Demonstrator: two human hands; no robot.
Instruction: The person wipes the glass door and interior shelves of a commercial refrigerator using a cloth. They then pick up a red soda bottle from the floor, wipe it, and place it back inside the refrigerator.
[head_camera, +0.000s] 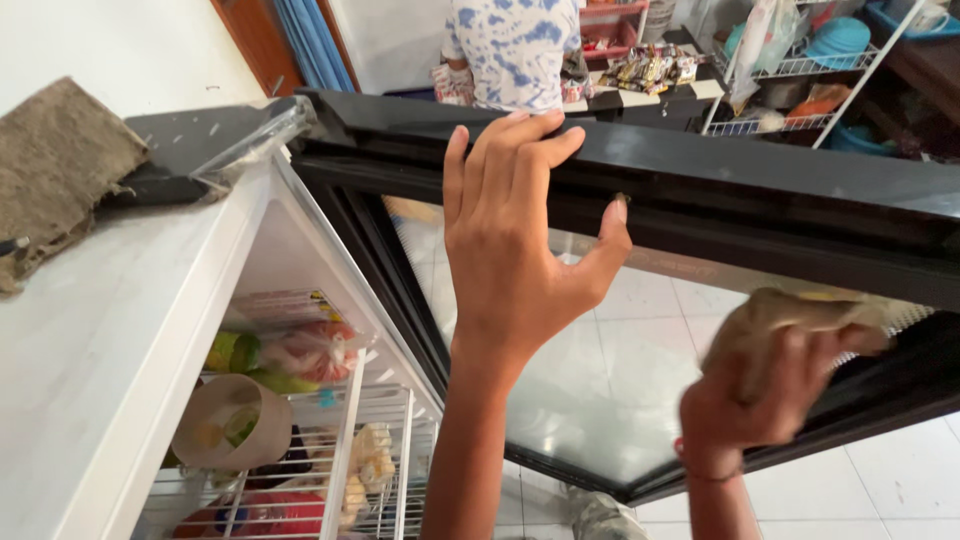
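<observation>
Our left hand (515, 235) grips the open glass door's (700, 190) black top edge; our right hand (765, 395) clenches a tan cloth (790, 315) against the glass; red and green packets (285, 350) lie in the white fridge (150, 330), near left

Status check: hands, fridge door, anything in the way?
Left hand grips the open fridge door top edge. Right hand presses a cloth on the glass. Nothing blocking.
</observation>
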